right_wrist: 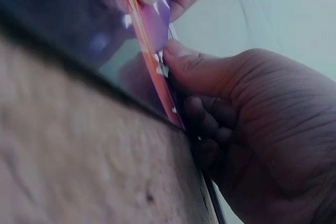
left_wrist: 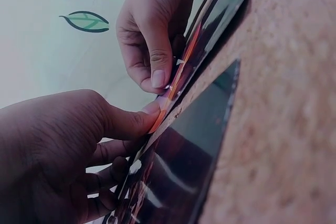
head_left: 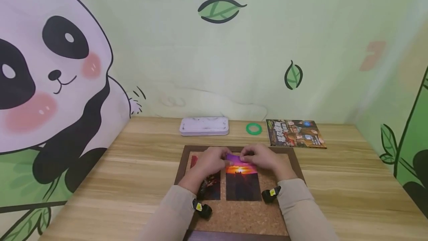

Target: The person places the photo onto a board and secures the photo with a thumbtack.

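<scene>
A glossy sunset photo [head_left: 243,187], purple and orange above and dark below, lies on a cork board [head_left: 240,217] with a brown frame. At its upper left, my left hand [head_left: 214,160] pinches the purple edge, its thumb on the printed face in the left wrist view. My right hand [head_left: 262,156] pinches the same top edge farther right. Between the two thumbs the purple strip [right_wrist: 157,27] bends up in the right wrist view. A second dark photo [head_left: 214,190] lies left of the first, partly hidden by my left hand and wrist.
Behind the board stand a pale flat case [head_left: 204,126], a green tape ring [head_left: 247,129] and a colourful booklet [head_left: 297,134]. Something red [head_left: 194,161] shows on the board's upper left. A printed backdrop [head_left: 167,47] rises at the table's far edge.
</scene>
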`<state>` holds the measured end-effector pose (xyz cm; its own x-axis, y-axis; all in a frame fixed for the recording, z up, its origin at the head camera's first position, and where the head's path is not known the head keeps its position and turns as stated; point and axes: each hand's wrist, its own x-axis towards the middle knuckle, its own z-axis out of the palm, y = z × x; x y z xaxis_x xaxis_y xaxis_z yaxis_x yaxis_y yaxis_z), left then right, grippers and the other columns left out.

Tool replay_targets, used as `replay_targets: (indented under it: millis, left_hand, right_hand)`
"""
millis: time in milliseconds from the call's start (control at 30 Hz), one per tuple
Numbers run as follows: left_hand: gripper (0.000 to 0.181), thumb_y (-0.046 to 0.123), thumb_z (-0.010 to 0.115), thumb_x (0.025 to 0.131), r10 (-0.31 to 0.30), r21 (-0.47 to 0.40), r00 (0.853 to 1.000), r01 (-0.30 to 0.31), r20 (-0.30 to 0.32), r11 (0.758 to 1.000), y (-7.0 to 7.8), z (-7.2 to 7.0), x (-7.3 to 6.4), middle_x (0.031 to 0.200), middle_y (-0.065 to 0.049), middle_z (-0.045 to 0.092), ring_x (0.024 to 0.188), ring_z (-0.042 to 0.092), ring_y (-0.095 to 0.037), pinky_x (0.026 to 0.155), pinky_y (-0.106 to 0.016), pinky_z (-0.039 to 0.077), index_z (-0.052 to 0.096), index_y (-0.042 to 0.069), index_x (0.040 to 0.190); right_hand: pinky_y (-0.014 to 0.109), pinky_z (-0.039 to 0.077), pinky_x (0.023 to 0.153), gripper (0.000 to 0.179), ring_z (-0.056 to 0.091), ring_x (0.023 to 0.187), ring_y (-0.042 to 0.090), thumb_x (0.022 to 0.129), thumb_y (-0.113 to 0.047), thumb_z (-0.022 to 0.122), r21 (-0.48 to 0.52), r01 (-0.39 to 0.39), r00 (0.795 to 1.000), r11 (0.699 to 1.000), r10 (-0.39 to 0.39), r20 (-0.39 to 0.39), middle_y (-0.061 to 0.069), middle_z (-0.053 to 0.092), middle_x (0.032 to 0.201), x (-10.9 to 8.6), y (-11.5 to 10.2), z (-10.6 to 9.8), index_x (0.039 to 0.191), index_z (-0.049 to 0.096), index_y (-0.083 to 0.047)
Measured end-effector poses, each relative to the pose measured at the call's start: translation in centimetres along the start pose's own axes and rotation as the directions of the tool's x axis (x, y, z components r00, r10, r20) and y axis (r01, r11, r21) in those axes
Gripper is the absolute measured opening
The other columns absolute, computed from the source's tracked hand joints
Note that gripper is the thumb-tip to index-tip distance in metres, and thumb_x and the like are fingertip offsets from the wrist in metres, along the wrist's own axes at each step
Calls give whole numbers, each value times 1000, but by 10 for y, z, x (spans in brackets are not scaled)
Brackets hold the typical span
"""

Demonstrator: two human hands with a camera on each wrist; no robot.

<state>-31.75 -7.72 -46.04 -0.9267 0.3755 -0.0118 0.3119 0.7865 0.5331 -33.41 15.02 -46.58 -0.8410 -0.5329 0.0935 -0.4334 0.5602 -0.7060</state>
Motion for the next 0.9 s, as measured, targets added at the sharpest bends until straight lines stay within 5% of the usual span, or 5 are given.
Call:
replay_targets:
  millis: [567,900]
  left_hand:
    - [27,28,74,91,11,11,1000,-11,-5,1000,-2,0,1,93,4,68,79,59,-15,74,-35,50,72,19,116]
    - [28,28,74,91,2,13,1000,-2,0,1000,1,-1,1,93,4,67,79,59,-15,74,-35,50,71,19,117]
  right_hand:
    - [35,43,77,6,56,82,18,92,-16,74,-1,-173,983,985,173,-58,-1,65,84,5,-9,4,88,71,-13]
    - [35,45,77,6,56,80,17,91,-14,75,5,-179,981,984,179,-75,-1,65,82,5,-9,4,88,71,-11]
